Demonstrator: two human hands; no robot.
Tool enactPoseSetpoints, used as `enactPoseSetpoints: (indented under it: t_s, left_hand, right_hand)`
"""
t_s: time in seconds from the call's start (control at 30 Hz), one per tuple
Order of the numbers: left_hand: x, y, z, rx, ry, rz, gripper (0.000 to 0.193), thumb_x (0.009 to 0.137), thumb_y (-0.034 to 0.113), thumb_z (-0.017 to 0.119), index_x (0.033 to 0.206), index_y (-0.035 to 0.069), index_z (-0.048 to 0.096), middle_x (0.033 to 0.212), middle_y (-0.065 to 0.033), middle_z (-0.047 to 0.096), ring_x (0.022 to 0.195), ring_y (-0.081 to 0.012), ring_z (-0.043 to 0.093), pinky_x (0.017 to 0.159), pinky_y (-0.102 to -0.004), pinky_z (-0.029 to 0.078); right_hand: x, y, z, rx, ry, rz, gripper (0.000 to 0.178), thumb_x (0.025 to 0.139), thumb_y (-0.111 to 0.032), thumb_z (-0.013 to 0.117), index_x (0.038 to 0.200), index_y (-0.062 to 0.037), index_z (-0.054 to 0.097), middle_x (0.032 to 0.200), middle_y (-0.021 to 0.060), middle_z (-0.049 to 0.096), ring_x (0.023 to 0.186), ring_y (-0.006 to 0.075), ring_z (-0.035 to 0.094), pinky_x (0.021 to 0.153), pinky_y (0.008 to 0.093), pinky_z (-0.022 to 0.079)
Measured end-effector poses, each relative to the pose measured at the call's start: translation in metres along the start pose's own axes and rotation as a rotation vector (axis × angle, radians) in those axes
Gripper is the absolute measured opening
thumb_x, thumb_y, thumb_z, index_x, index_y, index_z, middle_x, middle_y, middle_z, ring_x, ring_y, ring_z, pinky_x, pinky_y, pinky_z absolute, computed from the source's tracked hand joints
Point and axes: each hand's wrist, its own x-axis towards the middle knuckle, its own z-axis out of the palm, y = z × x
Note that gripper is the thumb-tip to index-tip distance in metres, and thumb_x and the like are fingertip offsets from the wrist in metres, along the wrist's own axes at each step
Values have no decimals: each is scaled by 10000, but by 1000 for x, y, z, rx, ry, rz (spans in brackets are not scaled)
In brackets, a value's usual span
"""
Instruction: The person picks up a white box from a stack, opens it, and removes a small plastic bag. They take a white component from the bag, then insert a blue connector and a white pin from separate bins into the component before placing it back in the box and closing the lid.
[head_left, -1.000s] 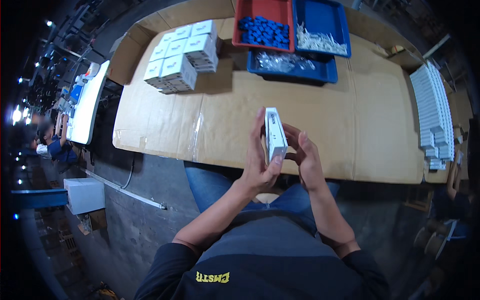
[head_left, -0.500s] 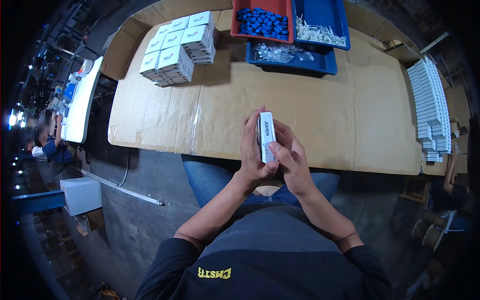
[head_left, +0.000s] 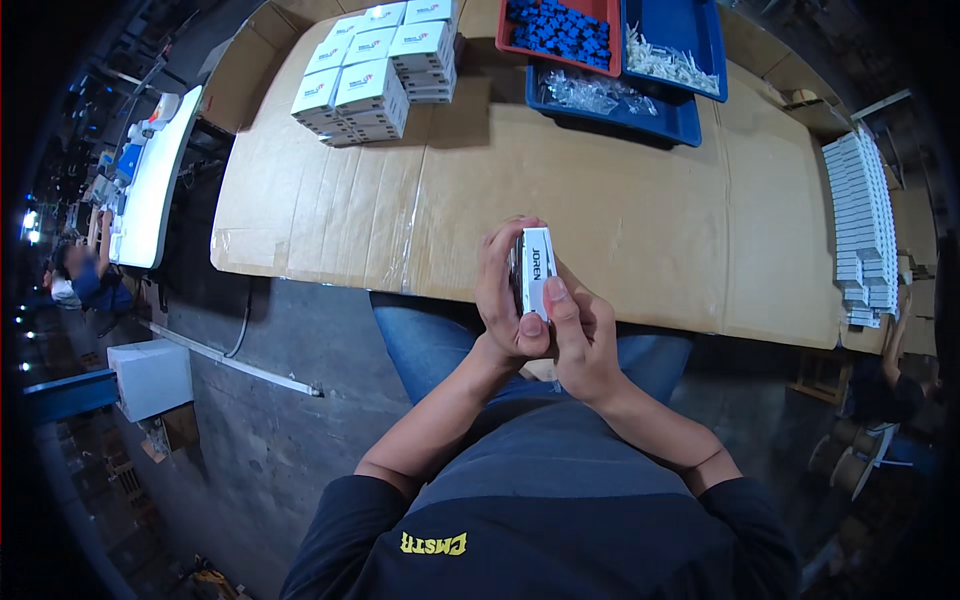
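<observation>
A small white box (head_left: 537, 268) with dark print is held up over the near edge of the cardboard-covered table, one narrow side facing up. Around its left side wrap the fingers of my left hand (head_left: 500, 300), the thumb at its lower end. My right hand (head_left: 588, 345) grips it from the right, with the thumb pressed on the upper face near the lower right corner. The right hand's other fingers are partly hidden behind the box and the thumb.
Stacked white boxes (head_left: 370, 85) stand at the back left. A red bin (head_left: 560, 60) holds blue parts; one blue bin (head_left: 722, 60) has white pieces, and another (head_left: 685, 128) has clear bags. Flat white pieces (head_left: 860, 215) are stacked far right. People work at both sides.
The view has shifted slightly, so the table and bins sit a little differently. My right thumb and fingers have changed position on the box; both hands still hold it.
</observation>
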Motion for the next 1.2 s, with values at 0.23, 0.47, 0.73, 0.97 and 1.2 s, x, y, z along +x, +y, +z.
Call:
enactPoseSetpoints:
  t_s: [0.23, 0.47, 0.73, 0.97, 1.2]
  left_hand:
    - [4, -9, -5, -8, -5, 31, 881, 947, 657, 408, 1291, -146, 522, 1164, -291, 621, 1074, -386, 617, 927, -462, 502]
    - [-6, -23, -2, -102, -65, -1, 951, 948, 704, 404, 1374, -144, 467, 1252, -281, 600, 1136, -363, 608, 998, -472, 475]
    - [5, -6, 26, -306, -255, -454, 1100, 943, 743, 527, 1638, -2, 114, 1452, -194, 480, 1318, -303, 514, 1115, -446, 417]
    - [14, 22, 51, -678, -254, -1087, 891, 1014, 764, 197, 1594, 98, 324, 1514, -145, 492, 1376, -283, 530, 1142, -427, 459]
    - [8, 60, 81, -625, -496, -1348, 816, 1049, 709, 217, 1609, 116, 244, 1490, -147, 477, 1370, -303, 535, 1077, -452, 519]
  right_hand:
    - [7, 4, 2, 13, -31, 25, 543, 1124, -257, 428, 1557, 68, 384, 1476, 199, 562, 1330, 215, 553, 1108, 322, 417]
    - [17, 16, -10, -83, -58, -72, 556, 1126, -288, 428, 1557, 60, 387, 1492, 224, 534, 1360, 255, 533, 1119, 331, 406]
    - [34, -11, -84, -14, -221, 62, 811, 986, -387, 711, 1605, -13, 343, 1525, 174, 427, 1360, 290, 510, 1094, 393, 473]
    - [31, -6, -122, -767, -61, -542, 854, 710, -386, 918, 1426, -52, 594, 1498, 194, 490, 1300, 381, 552, 1092, 474, 465]
    - [44, 5, -164, -677, -100, -860, 893, 800, -614, 771, 1392, 26, 579, 1426, 285, 562, 1280, 457, 598, 1069, 556, 482]
